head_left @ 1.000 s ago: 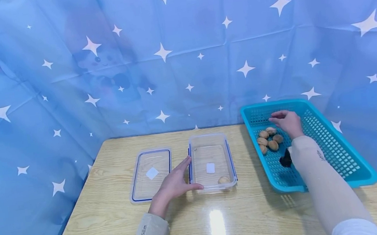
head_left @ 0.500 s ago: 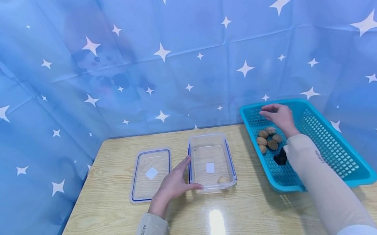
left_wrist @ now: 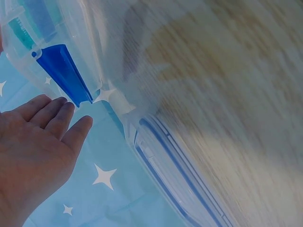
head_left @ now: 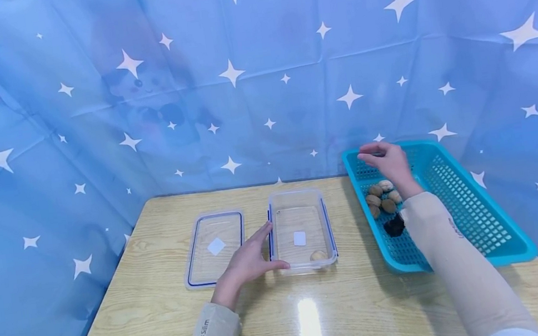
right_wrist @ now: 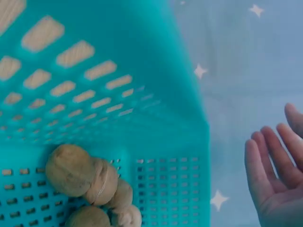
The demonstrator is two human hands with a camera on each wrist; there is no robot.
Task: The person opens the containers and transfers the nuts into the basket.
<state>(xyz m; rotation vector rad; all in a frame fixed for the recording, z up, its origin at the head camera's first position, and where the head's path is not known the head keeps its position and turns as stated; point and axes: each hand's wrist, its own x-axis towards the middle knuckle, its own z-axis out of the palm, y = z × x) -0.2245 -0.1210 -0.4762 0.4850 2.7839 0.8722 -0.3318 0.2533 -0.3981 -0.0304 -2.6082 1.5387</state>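
My left hand (head_left: 246, 263) rests by the left side of a clear plastic food container (head_left: 299, 212), its fingers fairly straight. In the left wrist view, the fingertips are right beside the container's blue clip (left_wrist: 64, 71). One walnut (head_left: 318, 255) lies in the container's near right corner. My right hand (head_left: 389, 164) is raised over the far left part of a turquoise basket (head_left: 483, 192). Its fingers are loosely bent, with a gap to the thumb, and the right wrist view shows nothing in the palm. Several walnuts (right_wrist: 71, 170) lie in the basket below.
A clear lid with a blue seal (head_left: 215, 247) lies flat on the wooden table (head_left: 268, 325), left of the container. A blue star-patterned curtain (head_left: 248, 81) hangs behind the table. A black wrist device (head_left: 395, 226) sits at the right sleeve.
My right hand has moved up and to the left above the basket, toward its far left corner. The left hand, container and walnuts stay where they were.
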